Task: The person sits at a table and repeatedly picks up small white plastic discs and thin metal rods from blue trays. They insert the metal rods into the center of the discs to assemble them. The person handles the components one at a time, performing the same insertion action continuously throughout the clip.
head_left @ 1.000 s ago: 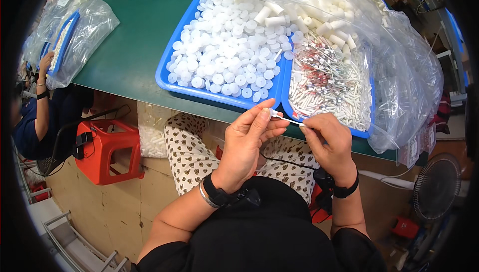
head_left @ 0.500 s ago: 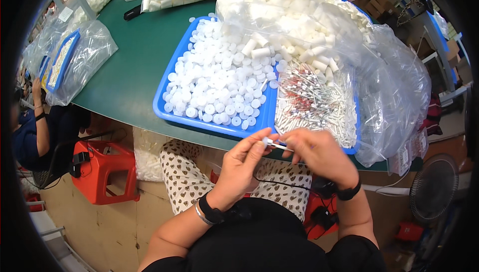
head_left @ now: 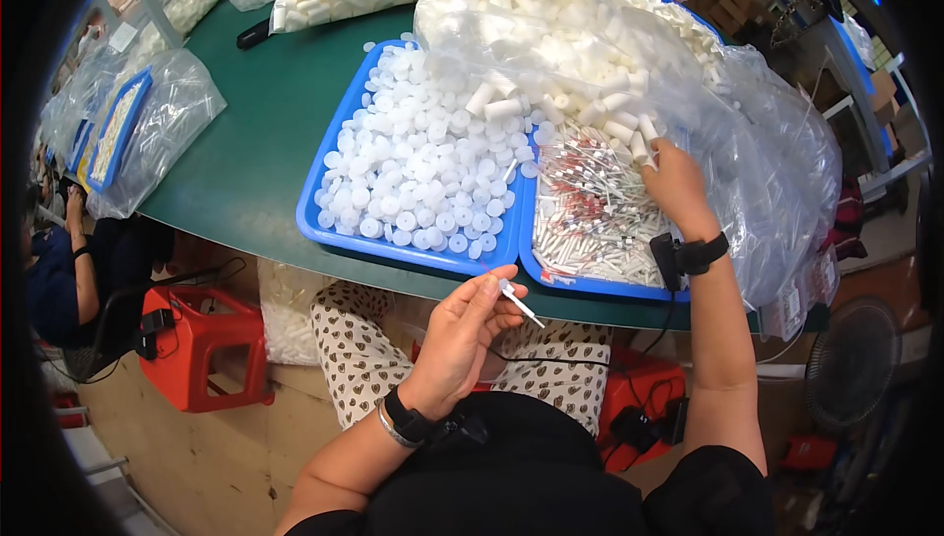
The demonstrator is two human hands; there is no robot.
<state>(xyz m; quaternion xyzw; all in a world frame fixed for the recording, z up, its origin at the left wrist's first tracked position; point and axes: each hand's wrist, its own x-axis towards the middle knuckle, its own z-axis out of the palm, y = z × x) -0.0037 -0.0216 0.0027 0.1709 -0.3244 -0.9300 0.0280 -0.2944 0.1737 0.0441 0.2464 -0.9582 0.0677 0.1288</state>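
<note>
While left hand (head_left: pixel 457 341) pinches white stemmed piece (head_left: pixel 522 305) by bench's (head_left: pixel 256 123) near edge, right hand (head_left: pixel 678 187) at white cylinders (head_left: pixel 618 131), grip unclear; hands apart.

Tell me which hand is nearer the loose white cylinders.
Right. The right hand is at the white cylinders; the left hand is farther off, lower left in the picture, nearer the body.

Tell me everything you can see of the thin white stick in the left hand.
The thin white stick is slim and straight, smooth and plastic-looking, narrowing toward its free tip. A pale, translucent-looking piece sits at its upper end, partly hidden by the fingers. The left hand pinches that end between thumb and fingers; nothing else visibly touches the stick. It slants down to the right, held on the person's side of the blue trays.
</note>
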